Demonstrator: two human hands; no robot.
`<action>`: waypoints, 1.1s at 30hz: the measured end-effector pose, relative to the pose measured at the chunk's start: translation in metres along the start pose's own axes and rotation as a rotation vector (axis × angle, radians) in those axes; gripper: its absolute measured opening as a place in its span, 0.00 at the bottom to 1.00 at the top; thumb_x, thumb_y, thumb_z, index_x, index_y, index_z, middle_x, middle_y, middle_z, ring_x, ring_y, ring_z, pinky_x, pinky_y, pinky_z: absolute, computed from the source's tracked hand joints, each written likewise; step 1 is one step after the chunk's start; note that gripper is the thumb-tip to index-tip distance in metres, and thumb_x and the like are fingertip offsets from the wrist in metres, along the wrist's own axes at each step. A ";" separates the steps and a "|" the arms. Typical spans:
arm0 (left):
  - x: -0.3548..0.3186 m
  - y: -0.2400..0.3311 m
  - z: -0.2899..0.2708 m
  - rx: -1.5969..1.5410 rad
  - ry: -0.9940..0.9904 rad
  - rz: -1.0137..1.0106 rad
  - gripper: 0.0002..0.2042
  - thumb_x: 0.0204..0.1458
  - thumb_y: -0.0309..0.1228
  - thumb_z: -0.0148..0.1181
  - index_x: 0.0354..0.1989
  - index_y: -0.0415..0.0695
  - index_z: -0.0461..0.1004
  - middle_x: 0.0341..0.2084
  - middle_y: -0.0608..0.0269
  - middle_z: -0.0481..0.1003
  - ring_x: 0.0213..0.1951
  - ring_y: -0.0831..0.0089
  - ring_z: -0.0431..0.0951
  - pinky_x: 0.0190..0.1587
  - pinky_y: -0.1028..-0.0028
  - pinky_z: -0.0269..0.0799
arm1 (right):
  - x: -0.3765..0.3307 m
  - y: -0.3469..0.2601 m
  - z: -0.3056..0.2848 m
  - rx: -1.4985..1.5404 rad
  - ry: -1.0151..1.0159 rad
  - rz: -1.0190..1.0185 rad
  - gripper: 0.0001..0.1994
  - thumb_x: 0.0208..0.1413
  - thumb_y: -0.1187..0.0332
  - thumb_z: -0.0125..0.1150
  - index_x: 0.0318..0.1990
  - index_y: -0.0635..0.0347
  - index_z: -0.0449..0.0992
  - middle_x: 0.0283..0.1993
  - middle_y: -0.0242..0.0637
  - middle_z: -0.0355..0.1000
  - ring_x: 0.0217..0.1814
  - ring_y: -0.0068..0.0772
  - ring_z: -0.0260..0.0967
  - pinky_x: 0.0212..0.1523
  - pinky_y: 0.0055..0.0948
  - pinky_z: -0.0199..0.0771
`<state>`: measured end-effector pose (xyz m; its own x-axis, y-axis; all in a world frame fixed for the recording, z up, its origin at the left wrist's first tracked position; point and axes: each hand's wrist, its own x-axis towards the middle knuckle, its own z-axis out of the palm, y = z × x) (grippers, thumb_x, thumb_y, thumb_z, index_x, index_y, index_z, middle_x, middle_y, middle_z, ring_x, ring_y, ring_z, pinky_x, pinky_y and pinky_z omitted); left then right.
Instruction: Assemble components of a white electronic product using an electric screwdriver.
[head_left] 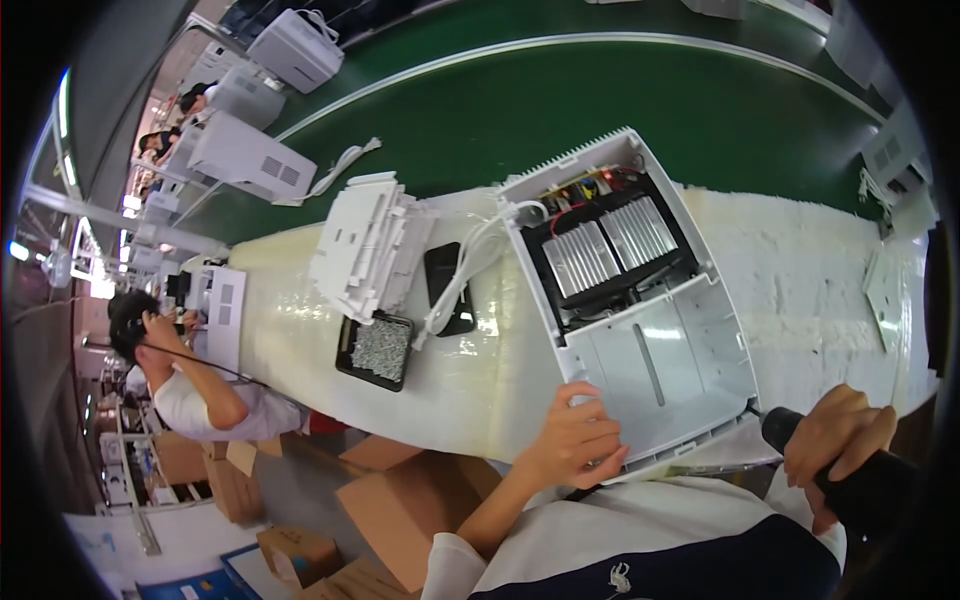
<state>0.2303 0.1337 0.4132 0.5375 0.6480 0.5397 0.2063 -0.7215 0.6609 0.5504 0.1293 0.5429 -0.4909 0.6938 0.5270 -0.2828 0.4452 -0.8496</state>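
Note:
A white appliance housing (660, 350) lies open on the bench in front of me. Inside its far half sit finned metal heat sinks (610, 248) in a black frame, with wires and a circuit board beyond them. My left hand (580, 440) is closed on the housing's near left corner, fingers curled over the rim. In my right hand (845, 440) is a black power screwdriver (785, 425), gripped round its body. Its bit points at the near right corner of the housing; whether it touches a screw there I cannot tell.
Left of the housing are a black tray (375, 350) of small screws, a white cable (465, 270), a black phone (440, 275) and stacked white plastic panels (365, 245). Beyond runs a green conveyor (450, 120) with white units. Cardboard boxes (415, 510) stand below left; a person (200, 380) works farther left.

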 end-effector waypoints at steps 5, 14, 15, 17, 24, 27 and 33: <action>-0.006 0.001 -0.001 0.006 0.010 -0.013 0.07 0.42 0.25 0.64 0.17 0.46 0.72 0.19 0.69 0.70 0.24 0.71 0.69 0.52 0.64 0.61 | 0.003 0.023 -0.010 0.120 -0.127 -0.234 0.33 0.39 0.72 0.83 0.49 0.63 0.63 0.30 0.52 0.77 0.26 0.50 0.79 0.25 0.35 0.83; -0.006 -0.002 0.002 -0.035 0.071 0.053 0.07 0.43 0.24 0.63 0.17 0.45 0.72 0.20 0.67 0.70 0.26 0.68 0.69 0.50 0.61 0.60 | -0.009 0.028 0.000 -0.085 -0.029 -0.276 0.34 0.42 0.62 0.83 0.50 0.61 0.62 0.29 0.46 0.77 0.22 0.42 0.78 0.19 0.29 0.80; -0.009 -0.003 0.002 -0.039 0.069 0.058 0.07 0.43 0.24 0.62 0.17 0.45 0.71 0.20 0.67 0.70 0.26 0.67 0.69 0.49 0.60 0.59 | -0.013 0.033 0.000 -0.059 -0.003 -0.253 0.34 0.42 0.62 0.83 0.50 0.61 0.63 0.28 0.46 0.77 0.21 0.41 0.78 0.19 0.28 0.80; -0.011 -0.004 0.006 -0.046 0.111 0.071 0.07 0.43 0.24 0.61 0.17 0.45 0.70 0.20 0.66 0.69 0.26 0.67 0.69 0.49 0.60 0.59 | -0.021 0.038 -0.004 -0.031 0.013 -0.248 0.33 0.42 0.61 0.83 0.49 0.61 0.64 0.26 0.46 0.77 0.21 0.40 0.78 0.19 0.28 0.80; -0.024 -0.008 0.025 0.026 0.204 0.173 0.10 0.50 0.32 0.49 0.18 0.44 0.68 0.21 0.63 0.69 0.28 0.62 0.71 0.49 0.54 0.61 | -0.029 0.058 -0.018 0.092 0.012 -0.277 0.32 0.42 0.60 0.83 0.47 0.60 0.65 0.24 0.46 0.76 0.20 0.39 0.77 0.20 0.27 0.79; -0.024 -0.013 0.034 -0.030 0.320 0.236 0.08 0.43 0.31 0.47 0.17 0.42 0.63 0.20 0.56 0.66 0.26 0.56 0.67 0.46 0.54 0.60 | -0.025 0.058 -0.014 0.124 0.032 -0.244 0.33 0.41 0.60 0.83 0.48 0.61 0.65 0.26 0.50 0.77 0.22 0.42 0.78 0.23 0.32 0.81; -0.022 -0.013 0.033 -0.039 0.348 0.240 0.05 0.41 0.28 0.47 0.17 0.42 0.63 0.18 0.56 0.66 0.25 0.57 0.66 0.43 0.54 0.57 | 0.001 0.076 -0.052 0.506 -0.397 -0.249 0.24 0.48 0.62 0.79 0.43 0.62 0.67 0.31 0.55 0.79 0.24 0.40 0.79 0.24 0.27 0.80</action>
<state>0.2425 0.1202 0.3756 0.2566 0.5110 0.8204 0.0739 -0.8567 0.5105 0.5713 0.1937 0.4801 -0.5984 0.3026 0.7418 -0.7289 0.1787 -0.6609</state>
